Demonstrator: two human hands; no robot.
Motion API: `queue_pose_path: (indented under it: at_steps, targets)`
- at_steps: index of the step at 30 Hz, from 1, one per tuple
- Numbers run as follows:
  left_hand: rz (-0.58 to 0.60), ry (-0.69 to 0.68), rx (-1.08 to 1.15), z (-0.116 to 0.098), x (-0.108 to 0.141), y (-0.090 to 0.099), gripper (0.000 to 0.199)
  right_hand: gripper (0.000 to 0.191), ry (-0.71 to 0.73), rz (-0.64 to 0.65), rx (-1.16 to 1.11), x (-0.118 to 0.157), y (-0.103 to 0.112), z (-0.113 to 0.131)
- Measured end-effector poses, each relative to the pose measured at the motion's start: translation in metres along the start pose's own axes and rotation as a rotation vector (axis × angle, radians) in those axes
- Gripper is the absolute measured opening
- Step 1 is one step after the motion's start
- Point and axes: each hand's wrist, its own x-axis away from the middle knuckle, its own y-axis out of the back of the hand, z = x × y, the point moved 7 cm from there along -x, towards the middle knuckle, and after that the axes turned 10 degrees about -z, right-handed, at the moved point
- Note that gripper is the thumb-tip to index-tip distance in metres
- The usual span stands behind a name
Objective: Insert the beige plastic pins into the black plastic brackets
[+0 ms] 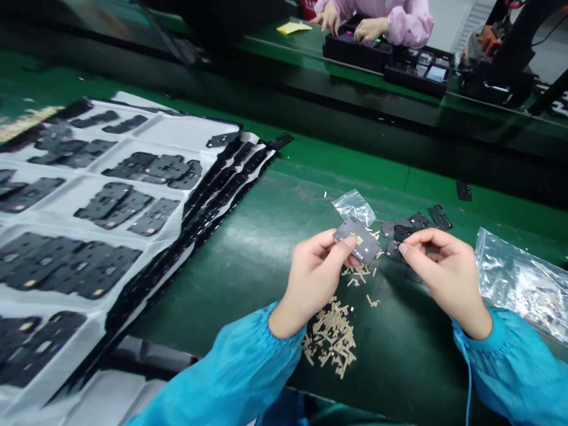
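My left hand (317, 269) grips a flat dark grey plate (364, 247) with tan patches, thumb on its face. To its right, my right hand (441, 266) has thumb and index finger pinched together over a group of small dark plates (419, 220); whatever is between the fingertips is too small to make out. Small tan strips (332, 334) lie in a pile on the green table below my left hand, with more scattered under the held plate. A small clear bag (354, 207) lies just behind that plate.
Stacked white trays (164, 131) with dark plates in compartments fill the left side. A larger clear bag (528, 278) lies at the right. Across a raised ledge, another person's hands (371, 29) work over black boxes (355, 52). One dark plate (464, 190) lies near the ledge.
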Motion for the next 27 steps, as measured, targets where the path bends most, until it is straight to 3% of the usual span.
queue_pose_path:
  at_steps: [7, 18, 27]
  targets:
    - [0.079, -0.025, 0.005, -0.004, 0.008, -0.007, 0.029, 0.004, 0.078, 0.054, 0.189, 0.006, 0.0, 0.005]
    - [0.101, -0.091, -0.059, -0.011, 0.019, -0.008, 0.03, 0.014, 0.424, 0.023, 0.389, 0.021, -0.004, 0.03]
    - [0.111, -0.112, -0.087, -0.012, 0.023, -0.009, 0.032, 0.016, 0.477, 0.042, 0.394, 0.025, -0.007, 0.033]
